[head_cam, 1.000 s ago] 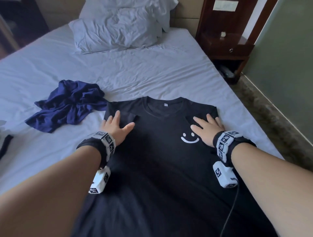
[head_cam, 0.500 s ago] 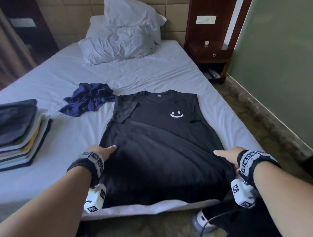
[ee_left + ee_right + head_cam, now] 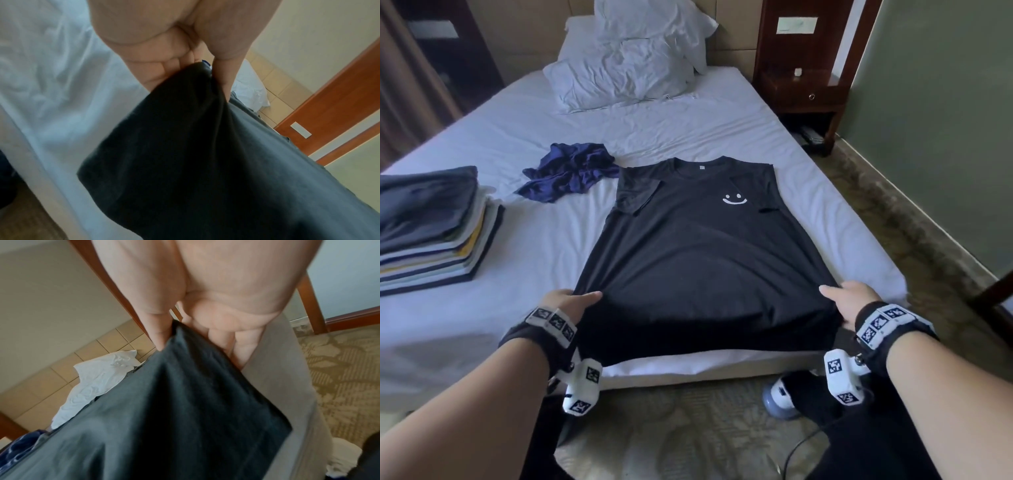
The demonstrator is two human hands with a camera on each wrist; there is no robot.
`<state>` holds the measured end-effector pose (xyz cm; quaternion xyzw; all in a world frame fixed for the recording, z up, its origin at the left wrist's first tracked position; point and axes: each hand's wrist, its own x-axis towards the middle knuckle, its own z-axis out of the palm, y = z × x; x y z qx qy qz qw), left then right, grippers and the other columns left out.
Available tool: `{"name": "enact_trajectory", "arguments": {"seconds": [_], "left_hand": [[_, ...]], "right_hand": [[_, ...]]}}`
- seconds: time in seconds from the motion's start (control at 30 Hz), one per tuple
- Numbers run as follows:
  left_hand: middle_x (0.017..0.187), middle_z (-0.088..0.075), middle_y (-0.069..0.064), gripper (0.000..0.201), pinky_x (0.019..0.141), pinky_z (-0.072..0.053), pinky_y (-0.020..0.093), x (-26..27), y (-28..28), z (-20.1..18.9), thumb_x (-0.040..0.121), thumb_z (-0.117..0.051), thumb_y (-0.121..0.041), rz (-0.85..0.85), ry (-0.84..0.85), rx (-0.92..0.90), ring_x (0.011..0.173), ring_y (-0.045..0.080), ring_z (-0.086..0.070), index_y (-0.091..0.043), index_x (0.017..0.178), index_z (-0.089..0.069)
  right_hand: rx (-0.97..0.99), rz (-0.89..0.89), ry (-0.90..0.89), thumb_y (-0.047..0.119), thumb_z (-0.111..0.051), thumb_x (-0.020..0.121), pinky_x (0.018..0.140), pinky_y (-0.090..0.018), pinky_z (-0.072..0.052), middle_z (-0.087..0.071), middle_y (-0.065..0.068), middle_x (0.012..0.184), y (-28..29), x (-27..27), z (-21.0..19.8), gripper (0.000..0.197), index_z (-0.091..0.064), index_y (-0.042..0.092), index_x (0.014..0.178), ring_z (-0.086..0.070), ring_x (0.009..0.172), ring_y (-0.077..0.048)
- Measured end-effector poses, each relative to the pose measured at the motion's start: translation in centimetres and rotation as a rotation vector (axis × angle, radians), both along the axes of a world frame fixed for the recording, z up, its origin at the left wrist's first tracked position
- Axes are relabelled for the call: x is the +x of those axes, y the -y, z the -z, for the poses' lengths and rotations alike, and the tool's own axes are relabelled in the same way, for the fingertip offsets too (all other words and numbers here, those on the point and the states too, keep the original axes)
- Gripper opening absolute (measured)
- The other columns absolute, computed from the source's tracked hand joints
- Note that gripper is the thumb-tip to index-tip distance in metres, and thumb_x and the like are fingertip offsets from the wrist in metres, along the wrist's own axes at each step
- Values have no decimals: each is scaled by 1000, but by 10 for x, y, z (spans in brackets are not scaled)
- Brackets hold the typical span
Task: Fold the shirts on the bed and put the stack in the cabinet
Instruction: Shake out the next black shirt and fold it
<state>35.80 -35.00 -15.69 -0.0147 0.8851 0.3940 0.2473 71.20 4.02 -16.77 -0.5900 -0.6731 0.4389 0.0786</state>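
A black T-shirt with a white smiley lies flat on the bed, both sleeves folded inward, its hem hanging over the near edge. My left hand pinches the shirt's lower left side between thumb and fingers; the left wrist view shows the black cloth bunched in that grip. My right hand pinches the lower right side, and the black cloth runs from under its thumb. A crumpled navy shirt lies to the upper left. A stack of folded shirts sits at the left.
White pillows lie at the head of the bed. A dark wooden nightstand stands at the far right against a green wall. Patterned carpet and my shoe show below the bed's near edge.
My hands slid from the shirt's chest down to its lower sides and took hold of the cloth there. The view pulled back, bringing the folded stack into sight.
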Motion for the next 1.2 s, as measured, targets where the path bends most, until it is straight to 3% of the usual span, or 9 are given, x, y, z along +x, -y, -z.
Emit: {"name": "enact_trajectory", "arguments": {"seconds": [0.13, 0.27, 0.43, 0.57, 0.63, 0.77, 0.87, 1.0, 1.2], "left_hand": [[80, -72, 9, 43, 90, -59, 49, 2, 11, 5, 71, -90, -40, -46, 34, 72, 81, 29, -70, -7, 95, -75], [82, -77, 11, 54, 84, -61, 52, 17, 30, 9, 56, -98, -45, 5, 134, 115, 84, 32, -75, -10, 89, -74], [94, -77, 20, 59, 90, -57, 60, 19, 62, 31, 36, -104, -34, 61, 229, 98, 92, 42, -74, -8, 82, -76], [91, -74, 17, 22, 78, -60, 46, 55, 76, 3, 84, -83, -18, 54, 223, 140, 84, 32, -72, -2, 92, -70], [89, -71, 12, 10, 73, -60, 44, 65, 81, -8, 94, -73, -14, 32, 221, 142, 82, 30, -70, -8, 91, -65], [95, -71, 17, 31, 88, -57, 63, 52, 98, -11, 82, -82, -32, 31, 68, 173, 93, 38, -69, -9, 97, -68], [102, -72, 24, 25, 87, -59, 59, 55, 101, -25, 87, -77, -34, 16, -71, 151, 95, 41, -71, -11, 91, -68], [81, -59, 21, 29, 33, -51, 37, 81, 103, -64, 100, -63, -18, -73, -86, 233, 62, 33, -58, -5, 75, -57], [64, -48, 11, 16, 40, -39, 22, 79, 114, -103, 93, -68, -8, -137, -106, 303, 45, 22, -45, 0, 83, -59]], "right_hand": [[-51, -20, 63, 50, -79, 75, 68, -43, -58, -69, -14, 81, 10, 9, 0, 43, -68, 11, 88, -65, 69, -33], [-104, -110, 148, 59, -89, 56, 88, -39, -56, -73, -10, 110, 15, 21, 26, 69, -71, 13, 104, -68, 95, -28], [-79, -2, 80, 36, -76, 88, 82, -37, -51, -70, -16, 113, 48, 37, 20, 54, -65, 0, 126, -67, 95, -32], [-39, -30, 132, 30, -67, 96, 91, -40, -51, -60, -20, 135, 70, 48, -2, 51, -56, 2, 137, -61, 115, -40], [-146, -15, 59, 22, -63, 99, 66, -44, -56, -64, -25, 116, 81, 55, -14, 27, -60, 5, 120, -65, 86, -41], [-162, 38, -26, 13, -52, 104, 32, -21, -40, -52, -18, 76, 96, 70, -38, 11, -51, 7, 113, -52, 44, -21], [-127, 50, -95, 15, -50, 105, 30, -19, -37, -49, -14, 65, 104, 77, -63, 15, -50, 6, 117, -46, 49, -22], [-66, 99, -112, 17, -55, 102, 34, -17, -32, -44, -10, 47, 113, 90, -91, 23, -55, 0, 117, -40, 42, -21], [-10, 155, -220, 10, -58, 99, 35, -16, -29, -40, -9, 59, 128, 114, -137, 12, -55, -1, 96, -40, 38, -19]]}}
